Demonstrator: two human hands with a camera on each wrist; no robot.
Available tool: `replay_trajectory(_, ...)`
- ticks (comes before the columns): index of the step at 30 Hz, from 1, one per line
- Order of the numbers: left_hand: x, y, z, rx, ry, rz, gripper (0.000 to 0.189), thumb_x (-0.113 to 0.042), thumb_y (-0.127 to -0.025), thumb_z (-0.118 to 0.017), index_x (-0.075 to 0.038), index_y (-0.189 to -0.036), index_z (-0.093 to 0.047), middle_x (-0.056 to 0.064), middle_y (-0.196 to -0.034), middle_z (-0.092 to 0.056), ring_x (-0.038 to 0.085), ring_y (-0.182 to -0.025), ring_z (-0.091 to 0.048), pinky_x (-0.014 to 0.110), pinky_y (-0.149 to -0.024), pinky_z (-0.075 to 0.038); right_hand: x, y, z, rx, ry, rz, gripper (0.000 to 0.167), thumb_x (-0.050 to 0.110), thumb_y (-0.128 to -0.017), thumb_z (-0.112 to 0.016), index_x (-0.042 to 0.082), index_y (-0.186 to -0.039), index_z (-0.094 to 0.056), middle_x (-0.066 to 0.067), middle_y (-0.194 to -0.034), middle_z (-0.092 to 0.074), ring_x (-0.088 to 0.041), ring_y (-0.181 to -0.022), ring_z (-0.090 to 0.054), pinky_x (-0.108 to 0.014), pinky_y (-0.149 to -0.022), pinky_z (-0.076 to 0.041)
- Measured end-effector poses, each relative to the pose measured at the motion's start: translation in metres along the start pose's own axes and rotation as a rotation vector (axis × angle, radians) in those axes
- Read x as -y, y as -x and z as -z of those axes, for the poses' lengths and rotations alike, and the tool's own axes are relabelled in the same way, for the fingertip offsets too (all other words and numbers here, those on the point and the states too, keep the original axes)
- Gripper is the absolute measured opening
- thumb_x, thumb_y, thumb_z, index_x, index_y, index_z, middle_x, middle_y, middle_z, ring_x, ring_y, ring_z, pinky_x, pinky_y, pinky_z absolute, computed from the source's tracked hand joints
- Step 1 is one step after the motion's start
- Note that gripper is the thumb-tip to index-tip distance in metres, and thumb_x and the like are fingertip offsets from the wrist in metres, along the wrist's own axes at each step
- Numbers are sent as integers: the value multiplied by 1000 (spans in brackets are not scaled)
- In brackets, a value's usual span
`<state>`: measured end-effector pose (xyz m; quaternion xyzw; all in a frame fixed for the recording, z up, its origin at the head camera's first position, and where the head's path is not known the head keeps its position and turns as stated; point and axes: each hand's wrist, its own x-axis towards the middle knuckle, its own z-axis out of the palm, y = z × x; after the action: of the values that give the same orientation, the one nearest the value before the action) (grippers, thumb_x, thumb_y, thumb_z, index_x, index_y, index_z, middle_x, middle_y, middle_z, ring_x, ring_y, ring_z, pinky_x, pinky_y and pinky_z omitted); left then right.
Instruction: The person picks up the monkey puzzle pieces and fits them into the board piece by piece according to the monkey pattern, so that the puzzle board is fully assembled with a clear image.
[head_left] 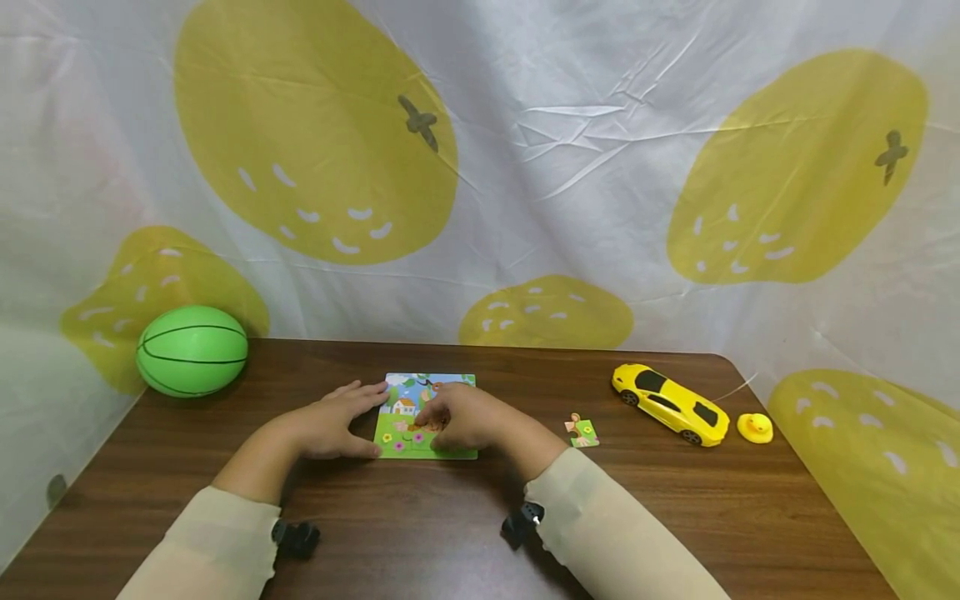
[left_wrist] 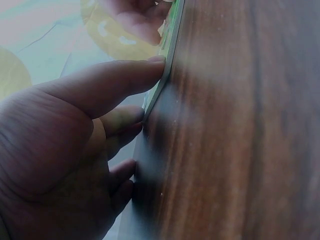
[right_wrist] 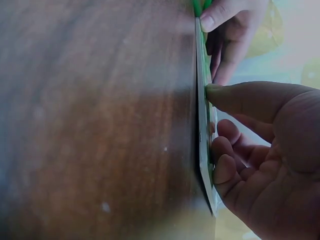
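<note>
A square jigsaw puzzle (head_left: 403,407) lies flat on the brown table, its picture showing a house, grass and flowers. My left hand (head_left: 336,422) rests at its left side, thumb and fingers extended and spread, with thumb and fingertips touching the edge. Over the puzzle's right half, my right hand (head_left: 467,417) bends its fingers down and pinches a puzzle piece (left_wrist: 161,30) at the surface; most of that piece is hidden by the fingers. In the right wrist view, the right thumb (right_wrist: 240,97) touches the puzzle near its front edge. A loose puzzle piece (head_left: 582,431) lies to the right.
A yellow toy car (head_left: 670,404) and a yellow rubber duck (head_left: 754,427) stand at the table's right side. At the back left corner sits a green ball (head_left: 192,351). A white curtain with yellow fruit prints (head_left: 555,208) hangs behind the table (head_left: 420,533).
</note>
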<state>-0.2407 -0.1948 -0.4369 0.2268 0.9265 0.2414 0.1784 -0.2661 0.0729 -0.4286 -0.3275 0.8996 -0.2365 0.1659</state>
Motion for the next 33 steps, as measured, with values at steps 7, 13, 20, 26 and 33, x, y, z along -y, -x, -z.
replay_trajectory(7,0,0,0,1,-7,3,95,-49,-92,-81,-12,-168,-37,9,-180,-26,49,-167,-9,76,-129,-16,-1,-2,0,31,14,-2,38,7,-84,-82,16,-121,-83,5,-99,-79,-6,-88,-62,-26,-84,-54)
replay_trajectory(13,0,0,-1,0,-5,0,95,-49,-92,-81,-12,-168,-37,9,-180,-25,49,-167,-9,76,-129,-16,-1,4,3,36,-8,21,37,8,-86,-80,15,-122,-82,2,-106,-79,-9,-94,-66,-26,-86,-55)
replay_trajectory(20,0,-1,-1,0,-9,0,95,-49,-92,-81,-12,-168,-37,8,-180,-26,49,-167,-9,76,-129,-15,-12,26,16,-24,-144,5,38,14,-94,-80,15,-132,-77,-2,-123,-78,-14,-104,-71,-32,-92,-59)
replay_trajectory(26,0,0,-1,3,-4,9,96,-49,-92,-81,-13,-168,-36,8,-180,-24,49,-167,-8,76,-129,-14,-30,52,34,-77,-140,-13,41,20,-94,-81,12,-134,-75,-6,-115,-78,-13,-100,-69,-33,-91,-58)
replay_trajectory(33,0,0,-1,3,-5,17,96,-50,-92,-81,-13,-168,-36,8,-180,-24,48,-167,-8,76,-129,-14,-57,90,49,-116,-153,-107,46,30,-92,-84,16,-135,-73,1,-113,-75,-13,-102,-67,-35,-91,-57)
